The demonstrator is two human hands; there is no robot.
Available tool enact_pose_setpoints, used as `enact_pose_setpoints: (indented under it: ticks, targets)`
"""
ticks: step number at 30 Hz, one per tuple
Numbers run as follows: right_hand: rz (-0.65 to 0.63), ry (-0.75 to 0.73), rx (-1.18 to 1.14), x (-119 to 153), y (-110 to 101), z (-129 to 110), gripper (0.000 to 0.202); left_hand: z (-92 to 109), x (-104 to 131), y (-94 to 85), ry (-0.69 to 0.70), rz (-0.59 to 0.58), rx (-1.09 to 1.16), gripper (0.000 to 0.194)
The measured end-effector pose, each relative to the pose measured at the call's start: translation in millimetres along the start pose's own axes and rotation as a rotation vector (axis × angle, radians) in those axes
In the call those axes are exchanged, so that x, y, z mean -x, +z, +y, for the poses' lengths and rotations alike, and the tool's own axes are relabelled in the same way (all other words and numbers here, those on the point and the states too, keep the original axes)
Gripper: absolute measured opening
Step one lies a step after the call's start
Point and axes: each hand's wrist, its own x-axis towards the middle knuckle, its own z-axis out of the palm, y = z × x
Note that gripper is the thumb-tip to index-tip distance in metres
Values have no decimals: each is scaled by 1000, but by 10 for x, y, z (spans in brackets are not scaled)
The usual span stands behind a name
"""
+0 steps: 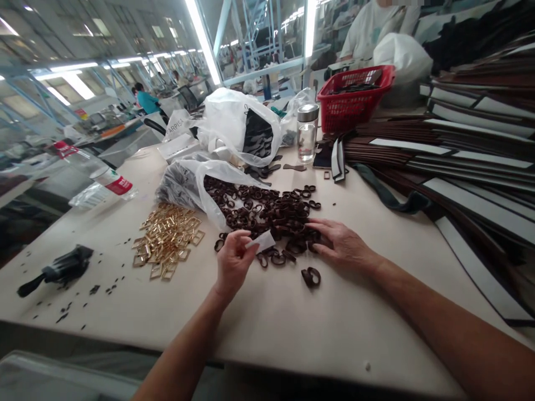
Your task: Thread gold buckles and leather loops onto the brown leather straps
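My left hand [234,260] pinches a small white slip [263,241] at the near edge of a pile of dark brown loops [288,214]. At the right side of that pile, my right hand [340,243] has its fingers spread against the loops; whether it grips one cannot be made out. One brown loop [311,277] lies apart, nearer the table's front. Gold rectangular rings [169,236] form a heap left of my left hand. Behind the loops, an open clear plastic bag [188,181] lies on its side.
On the table [259,328] stand a glass bottle [307,136] and a red basket [351,97]. Stacked dark strips [468,145] fill the right side. A black-wrapped tool [62,267] and a plastic bottle [112,181] lie left. A person [368,30] is behind the basket.
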Motion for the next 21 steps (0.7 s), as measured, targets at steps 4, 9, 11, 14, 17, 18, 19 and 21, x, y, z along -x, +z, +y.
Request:
enact_pose_setpoints:
  ticks: [4,9,11,14,17,18,19,21]
  targets:
    - [16,-8,-10,-4,-4,29,45,25,-73,47,-382,-34,246,54]
    - [29,-17,-22,-2,-3,51,43,33,-138,29,-469,-60,296,63]
    - [31,-8,-26,-1,2,60,43,52,-224,35,-479,-146,291,53]
    - [36,6,-33,-2,8,77,43,55,-494,56,-402,-324,161,33]
    - [38,8,-40,-6,10,88,43,-70,-950,24,-228,-313,-314,28]
    - [39,8,-44,-8,9,88,43,-146,-1124,-11,-201,-263,-494,29]
    - [40,7,-48,-11,8,87,43,-232,-1293,-55,-204,-214,-600,31]
    - [40,9,-57,-15,4,81,43,-411,-1580,-151,-234,-140,-717,34]
